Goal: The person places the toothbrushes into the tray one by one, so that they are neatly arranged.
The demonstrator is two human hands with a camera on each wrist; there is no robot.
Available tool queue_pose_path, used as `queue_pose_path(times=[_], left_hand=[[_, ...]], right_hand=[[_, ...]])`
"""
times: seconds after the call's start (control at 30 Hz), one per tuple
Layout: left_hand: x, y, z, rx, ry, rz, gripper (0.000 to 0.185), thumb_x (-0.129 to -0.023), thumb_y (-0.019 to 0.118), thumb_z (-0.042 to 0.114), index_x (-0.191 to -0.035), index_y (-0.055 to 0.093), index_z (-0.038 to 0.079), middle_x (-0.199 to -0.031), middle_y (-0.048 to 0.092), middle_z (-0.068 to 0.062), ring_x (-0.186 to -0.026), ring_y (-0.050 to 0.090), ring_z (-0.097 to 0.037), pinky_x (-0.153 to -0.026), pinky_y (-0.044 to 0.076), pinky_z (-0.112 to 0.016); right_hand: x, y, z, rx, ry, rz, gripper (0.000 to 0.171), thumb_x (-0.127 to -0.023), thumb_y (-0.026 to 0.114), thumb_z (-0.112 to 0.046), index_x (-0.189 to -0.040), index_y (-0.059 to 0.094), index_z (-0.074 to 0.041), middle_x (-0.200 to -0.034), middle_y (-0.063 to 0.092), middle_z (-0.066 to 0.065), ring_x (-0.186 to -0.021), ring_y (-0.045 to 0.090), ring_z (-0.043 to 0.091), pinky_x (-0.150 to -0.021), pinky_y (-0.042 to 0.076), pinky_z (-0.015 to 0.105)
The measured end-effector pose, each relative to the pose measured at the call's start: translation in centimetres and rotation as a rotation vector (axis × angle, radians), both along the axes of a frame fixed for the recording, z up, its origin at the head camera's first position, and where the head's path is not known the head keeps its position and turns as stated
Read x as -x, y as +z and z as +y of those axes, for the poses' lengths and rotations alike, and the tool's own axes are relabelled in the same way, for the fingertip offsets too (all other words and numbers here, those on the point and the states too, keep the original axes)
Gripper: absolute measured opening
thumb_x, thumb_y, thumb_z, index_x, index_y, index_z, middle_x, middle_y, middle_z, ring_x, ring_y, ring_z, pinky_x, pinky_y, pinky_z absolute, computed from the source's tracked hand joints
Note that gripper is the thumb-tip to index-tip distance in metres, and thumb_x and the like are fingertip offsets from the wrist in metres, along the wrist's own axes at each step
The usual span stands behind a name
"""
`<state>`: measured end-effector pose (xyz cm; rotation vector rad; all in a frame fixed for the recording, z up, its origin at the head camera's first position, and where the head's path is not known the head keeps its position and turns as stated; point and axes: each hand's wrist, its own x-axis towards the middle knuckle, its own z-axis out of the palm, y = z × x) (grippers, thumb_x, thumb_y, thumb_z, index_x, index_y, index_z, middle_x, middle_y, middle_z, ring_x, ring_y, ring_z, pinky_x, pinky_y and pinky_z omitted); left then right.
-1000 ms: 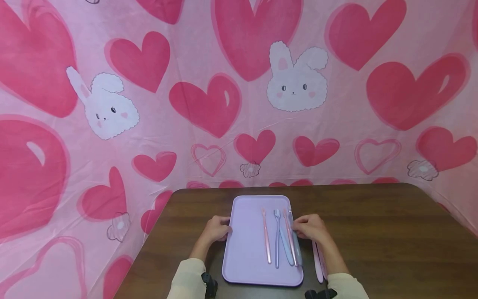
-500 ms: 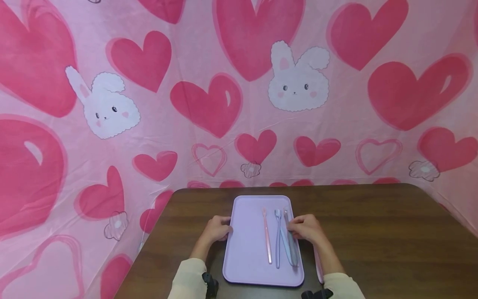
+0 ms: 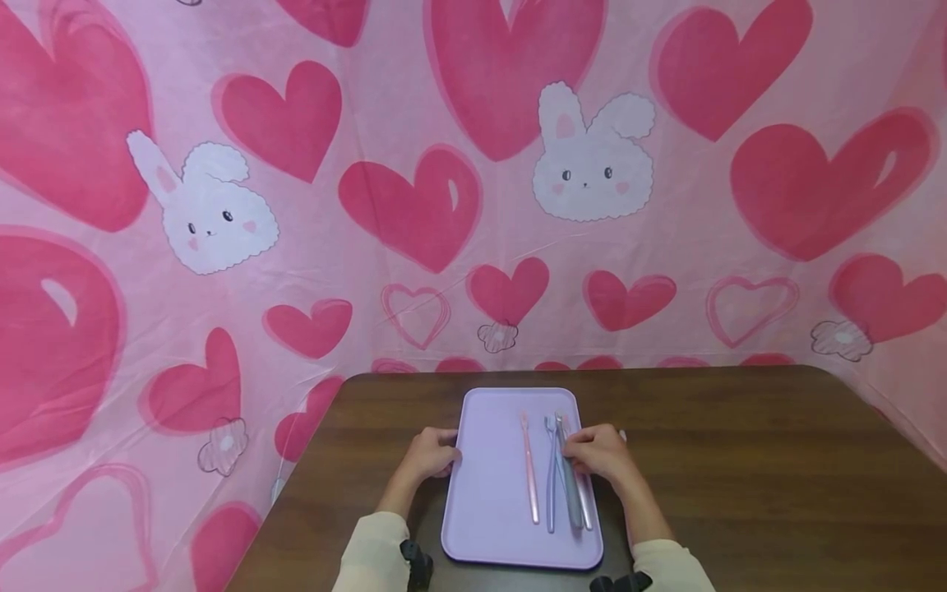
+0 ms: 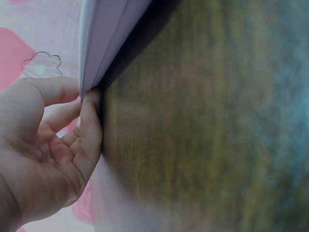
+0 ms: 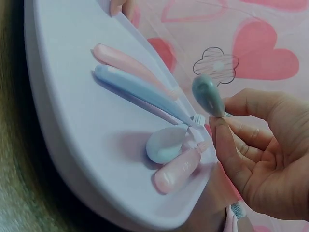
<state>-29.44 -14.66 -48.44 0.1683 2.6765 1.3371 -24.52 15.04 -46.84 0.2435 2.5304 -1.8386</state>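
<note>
My left hand (image 3: 432,452) pinches the left rim of a lilac tray (image 3: 484,485), thumb on the rim and fingers below it in the left wrist view. My right hand (image 3: 601,450) pinches a grey-green toothbrush (image 5: 207,94) between thumb and fingers, raised over the tray's right part. Beneath it on the tray lie a pink toothbrush (image 5: 176,171) and a light blue toothbrush (image 5: 165,145), partly covered in the head view. To their left rest a periwinkle-blue toothbrush (image 3: 551,493) and another pink toothbrush (image 3: 531,485), side by side with heads toward the far end.
On the dark wooden table (image 3: 740,469), right of the tray, a pink toothbrush (image 5: 231,223) is mostly hidden by my right hand and forearm. A pink cloth (image 3: 503,214) with hearts and rabbits hangs behind the table.
The right hand has carried the grey-green toothbrush leftward, from the tray's right edge across the right pink toothbrush to above the light blue one. The left hand keeps its grip on the rim.
</note>
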Motion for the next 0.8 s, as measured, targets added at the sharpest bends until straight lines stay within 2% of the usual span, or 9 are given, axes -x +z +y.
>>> queue_pose_path(times=[0.23, 0.6, 0.8], left_hand=[[0.0, 0.1, 0.0, -0.006, 0.010, -0.009, 0.051, -0.087, 0.069, 0.011, -0.136, 0.063, 0.001, -0.111, 0.072, -0.021, -0.061, 0.061, -0.016, -0.066, 0.062, -0.033], [0.1, 0.1, 0.0, -0.008, 0.013, -0.011, 0.051, -0.087, 0.070, 0.012, -0.136, 0.064, 0.002, -0.093, 0.071, -0.015, -0.058, 0.059, -0.016, -0.062, 0.060, -0.030], [0.0, 0.0, 0.0, -0.009, 0.005, -0.005, 0.051, -0.087, 0.069, 0.011, -0.136, 0.063, 0.001, -0.090, 0.071, -0.014, -0.057, 0.059, -0.016, -0.059, 0.058, -0.029]], right_hand=[[0.2, 0.0, -0.3, -0.006, -0.009, -0.007, 0.024, -0.079, 0.075, -0.005, -0.096, 0.073, 0.012, -0.066, 0.064, 0.003, -0.060, 0.059, 0.010, -0.056, 0.056, 0.023], [0.4, 0.1, -1.5, 0.003, -0.004, 0.020, 0.021, -0.077, 0.074, -0.003, -0.091, 0.074, 0.012, -0.063, 0.063, 0.001, -0.057, 0.059, 0.009, -0.055, 0.055, 0.021], [0.5, 0.1, -2.1, -0.063, -0.023, 0.010, 0.020, -0.076, 0.077, -0.006, -0.090, 0.076, 0.007, -0.071, 0.066, 0.005, -0.056, 0.061, 0.010, -0.056, 0.056, 0.023]])
